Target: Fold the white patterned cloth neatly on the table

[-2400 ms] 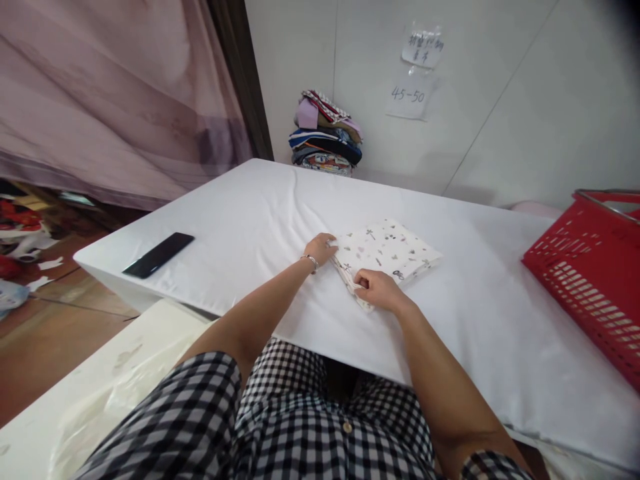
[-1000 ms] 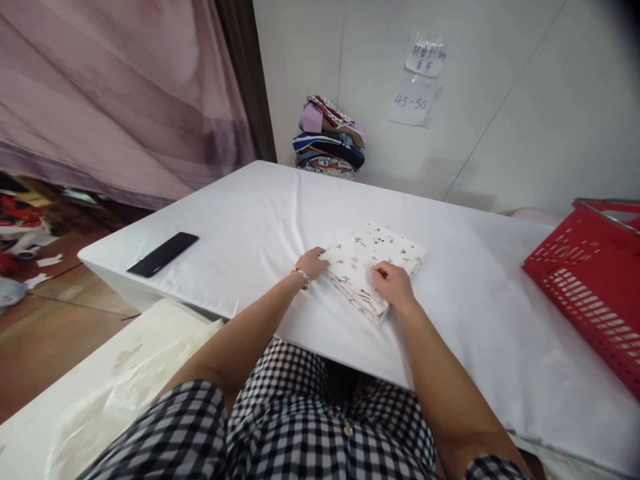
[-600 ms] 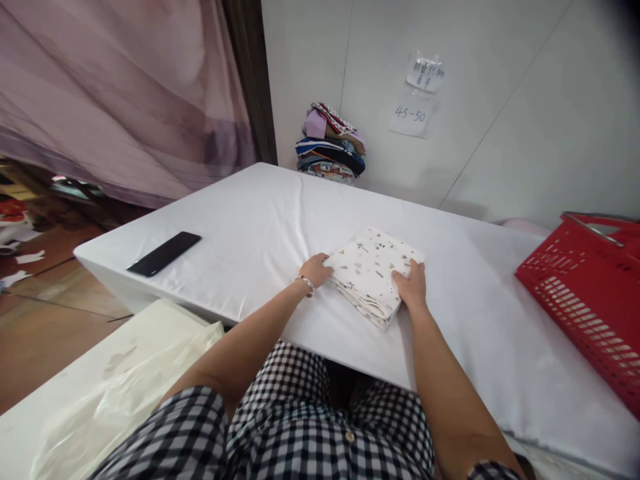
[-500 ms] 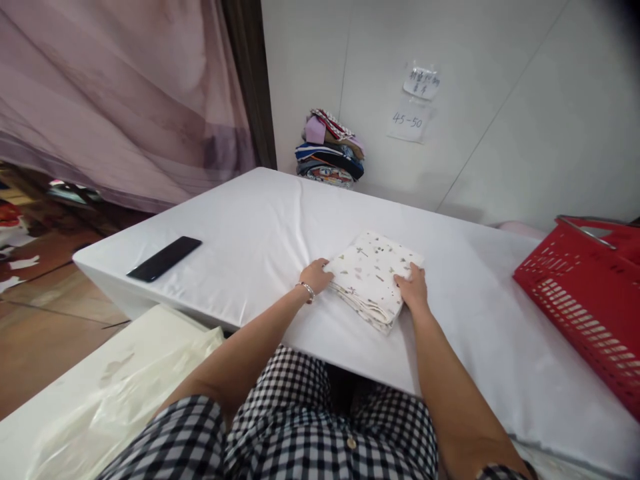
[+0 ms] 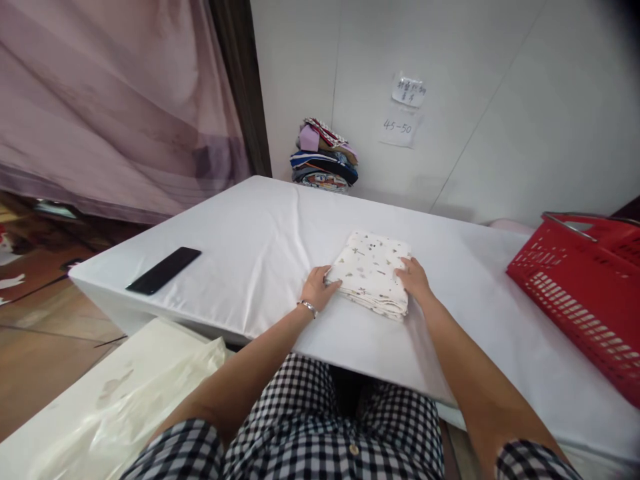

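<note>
Folded printed cloth (image 5: pixel 373 272) lying flat at the middle of the white-covered counter (image 5: pixel 240 240), bracketed by both hands. Left hand (image 5: pixel 320 288), grip open, fingers laid on the cloth's left edge; right hand (image 5: pixel 414 279), grip open, palm against its right edge. Squaring the stack is best done by even inward pressure from both sides, layers kept aligned. Compared with 0.5 s ago, the cloth sits squarer to the viewer; the black phone (image 5: pixel 163 270) is unmoved

Your left hand (image 5: pixel 319 287) and right hand (image 5: pixel 413 279) press flat on either edge of the folded printed cloth (image 5: pixel 373 271) on the white worktop (image 5: pixel 250 233); black phone (image 5: pixel 163 261) far left, red basket (image 5: pixel 580 287) right.
</note>
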### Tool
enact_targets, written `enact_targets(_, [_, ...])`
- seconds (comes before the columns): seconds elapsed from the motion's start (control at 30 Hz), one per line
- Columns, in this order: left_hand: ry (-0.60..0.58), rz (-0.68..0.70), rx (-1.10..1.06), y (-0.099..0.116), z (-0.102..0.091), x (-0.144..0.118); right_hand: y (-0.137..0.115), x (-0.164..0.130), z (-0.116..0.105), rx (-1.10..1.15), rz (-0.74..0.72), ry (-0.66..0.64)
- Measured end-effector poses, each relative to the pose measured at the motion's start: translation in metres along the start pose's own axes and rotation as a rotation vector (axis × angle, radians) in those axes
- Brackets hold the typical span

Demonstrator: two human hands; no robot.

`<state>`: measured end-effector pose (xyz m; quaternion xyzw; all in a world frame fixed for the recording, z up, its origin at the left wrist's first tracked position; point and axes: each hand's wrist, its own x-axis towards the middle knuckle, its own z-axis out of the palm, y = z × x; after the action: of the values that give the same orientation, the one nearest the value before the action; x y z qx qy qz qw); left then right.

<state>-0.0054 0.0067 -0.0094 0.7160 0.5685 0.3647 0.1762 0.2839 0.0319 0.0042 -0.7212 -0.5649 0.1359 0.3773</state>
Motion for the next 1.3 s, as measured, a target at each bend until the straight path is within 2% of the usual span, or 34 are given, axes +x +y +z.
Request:
enact_targets(0.07, [0.031, 0.209, 0.063, 0.000, -0.001, -0.003, -0.008, -0.027, -0.005, 0.015, -0.115, 0.002])
enact_targets(0.17, [-0.028, 0.465, 0.153, 0.006, -0.001, -0.004, -0.021, -0.070, -0.011, 0.049, -0.348, -0.142])
enact_targets(0.23, [-0.093, 0.535, 0.182, 0.010, 0.000, -0.002, -0.026, -0.091, -0.013, 0.013, -0.506, -0.204])
enact_targets(0.33, [-0.154, 0.560, 0.193, 0.010, 0.002, 0.004, -0.024, -0.107, -0.016, -0.049, -0.656, -0.182])
enact_targets(0.53, [-0.184, 0.588, 0.210, 0.005, -0.001, 0.005, -0.013, -0.113, -0.015, -0.133, -0.658, -0.051])
enact_targets(0.83, [-0.186, 0.562, 0.318, 0.014, -0.001, 0.008, -0.015, -0.114, -0.010, -0.229, -0.641, -0.044])
enact_targets(1.03, [-0.193, 0.581, 0.249, 0.005, -0.004, 0.007, -0.016, -0.116, -0.010, -0.209, -0.630, -0.042])
enact_targets(1.3, [-0.125, 0.416, 0.252, -0.008, -0.016, 0.004, -0.014, -0.121, -0.019, -0.227, -0.618, -0.043])
